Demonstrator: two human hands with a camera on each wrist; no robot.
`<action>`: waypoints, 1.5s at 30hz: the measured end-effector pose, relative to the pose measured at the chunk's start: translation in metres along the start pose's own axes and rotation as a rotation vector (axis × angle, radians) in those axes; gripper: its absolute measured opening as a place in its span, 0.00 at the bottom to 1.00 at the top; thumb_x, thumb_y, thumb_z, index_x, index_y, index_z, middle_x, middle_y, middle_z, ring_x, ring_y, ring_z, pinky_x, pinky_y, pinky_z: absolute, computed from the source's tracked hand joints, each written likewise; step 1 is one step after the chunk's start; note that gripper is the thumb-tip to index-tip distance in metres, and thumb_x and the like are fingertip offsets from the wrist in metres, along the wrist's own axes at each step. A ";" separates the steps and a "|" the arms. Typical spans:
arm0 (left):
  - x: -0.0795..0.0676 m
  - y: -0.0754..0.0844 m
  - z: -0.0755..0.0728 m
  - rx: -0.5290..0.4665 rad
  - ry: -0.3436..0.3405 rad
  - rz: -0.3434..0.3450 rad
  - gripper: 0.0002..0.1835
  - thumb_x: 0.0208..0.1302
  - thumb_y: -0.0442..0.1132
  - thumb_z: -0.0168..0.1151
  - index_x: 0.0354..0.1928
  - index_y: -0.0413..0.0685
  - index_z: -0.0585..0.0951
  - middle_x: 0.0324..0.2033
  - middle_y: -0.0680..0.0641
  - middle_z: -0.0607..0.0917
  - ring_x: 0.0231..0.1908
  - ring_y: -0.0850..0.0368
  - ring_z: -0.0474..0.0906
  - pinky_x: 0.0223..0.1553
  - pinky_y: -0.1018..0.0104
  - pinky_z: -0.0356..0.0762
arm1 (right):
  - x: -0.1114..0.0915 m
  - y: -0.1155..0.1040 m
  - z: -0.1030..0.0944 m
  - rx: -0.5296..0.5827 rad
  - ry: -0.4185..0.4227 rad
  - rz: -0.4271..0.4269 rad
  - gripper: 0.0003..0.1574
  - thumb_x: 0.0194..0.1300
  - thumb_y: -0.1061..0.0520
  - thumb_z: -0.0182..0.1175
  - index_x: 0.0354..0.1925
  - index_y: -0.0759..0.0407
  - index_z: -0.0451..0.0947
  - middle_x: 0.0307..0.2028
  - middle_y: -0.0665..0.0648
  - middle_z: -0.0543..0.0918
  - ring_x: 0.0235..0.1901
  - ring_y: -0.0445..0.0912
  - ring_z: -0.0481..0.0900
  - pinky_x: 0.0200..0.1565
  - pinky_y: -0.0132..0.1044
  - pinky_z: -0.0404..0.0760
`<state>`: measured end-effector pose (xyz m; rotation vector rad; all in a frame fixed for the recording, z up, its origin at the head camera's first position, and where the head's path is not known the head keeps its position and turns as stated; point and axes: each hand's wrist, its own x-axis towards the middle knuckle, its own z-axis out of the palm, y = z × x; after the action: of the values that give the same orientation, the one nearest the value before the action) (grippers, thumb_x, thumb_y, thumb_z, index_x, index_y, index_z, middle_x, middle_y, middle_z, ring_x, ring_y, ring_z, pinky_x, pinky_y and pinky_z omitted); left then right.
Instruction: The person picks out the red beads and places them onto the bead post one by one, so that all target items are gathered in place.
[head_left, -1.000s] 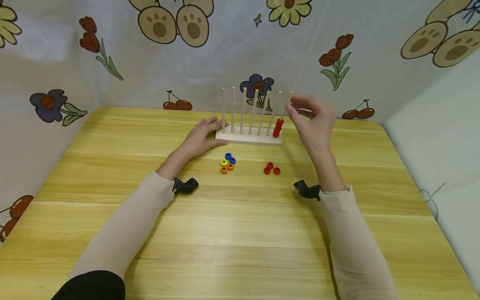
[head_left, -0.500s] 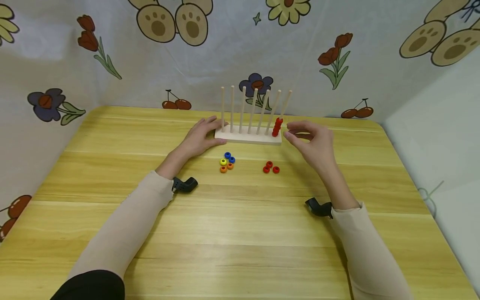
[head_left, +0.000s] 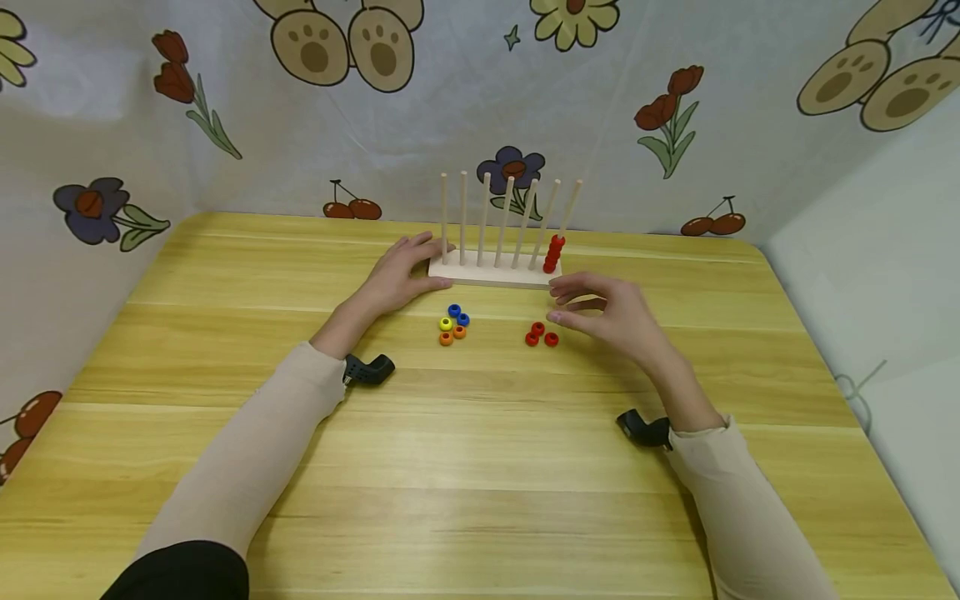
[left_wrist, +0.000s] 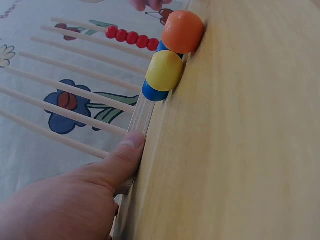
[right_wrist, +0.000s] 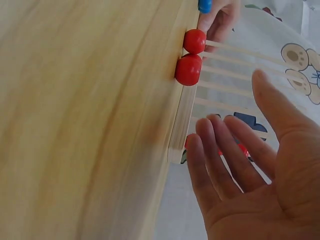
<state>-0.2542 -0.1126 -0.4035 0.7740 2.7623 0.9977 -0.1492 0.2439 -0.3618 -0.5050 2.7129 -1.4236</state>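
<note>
A wooden rack [head_left: 487, 272] with several upright pegs stands near the table's back edge. My left hand [head_left: 401, 271] grips its left end, thumb along the front of the base [left_wrist: 140, 116] and fingers behind. On the far-right peg sits a stack of red beads [head_left: 553, 255]. Right of three loose red beads [head_left: 537, 328] hovers my right hand [head_left: 606, 312], its fingers spread apart from the thumb and nothing between them. In the right wrist view that empty palm [right_wrist: 260, 200] faces the rack. Loose blue [head_left: 454, 311], yellow [head_left: 446, 323] and orange beads [head_left: 459, 332] lie before the rack.
The wooden table [head_left: 450, 467] reaches back to a patterned cloth [head_left: 420, 142] hanging behind the rack. A white wall [head_left: 885, 275] stands at the right. Each wrist carries a black camera mount [head_left: 369, 369].
My right hand has come down from the top of the far-right peg to beside the loose red beads, its fingers opening wider. The left hand stays on the rack.
</note>
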 end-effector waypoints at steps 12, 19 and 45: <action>0.000 0.001 0.000 -0.001 -0.004 -0.010 0.36 0.72 0.53 0.69 0.78 0.55 0.71 0.81 0.40 0.61 0.84 0.44 0.47 0.85 0.45 0.36 | 0.001 0.004 0.004 -0.112 -0.242 0.047 0.34 0.57 0.47 0.82 0.60 0.52 0.85 0.54 0.50 0.89 0.53 0.48 0.84 0.63 0.51 0.84; 0.002 -0.001 0.000 0.004 -0.003 0.007 0.36 0.72 0.54 0.69 0.78 0.55 0.72 0.81 0.40 0.63 0.84 0.45 0.48 0.85 0.49 0.36 | 0.001 0.002 0.007 -0.140 -0.219 0.045 0.25 0.62 0.58 0.78 0.57 0.54 0.87 0.51 0.52 0.89 0.49 0.48 0.84 0.60 0.51 0.85; 0.000 -0.001 0.001 -0.008 0.004 0.020 0.34 0.72 0.53 0.69 0.76 0.56 0.74 0.80 0.43 0.65 0.84 0.46 0.49 0.85 0.50 0.35 | 0.003 0.004 0.006 -0.180 0.046 0.036 0.16 0.64 0.62 0.75 0.51 0.61 0.88 0.45 0.58 0.91 0.43 0.51 0.88 0.49 0.49 0.91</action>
<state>-0.2546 -0.1128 -0.4051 0.8007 2.7575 1.0150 -0.1518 0.2403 -0.3685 -0.4342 2.8870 -1.2044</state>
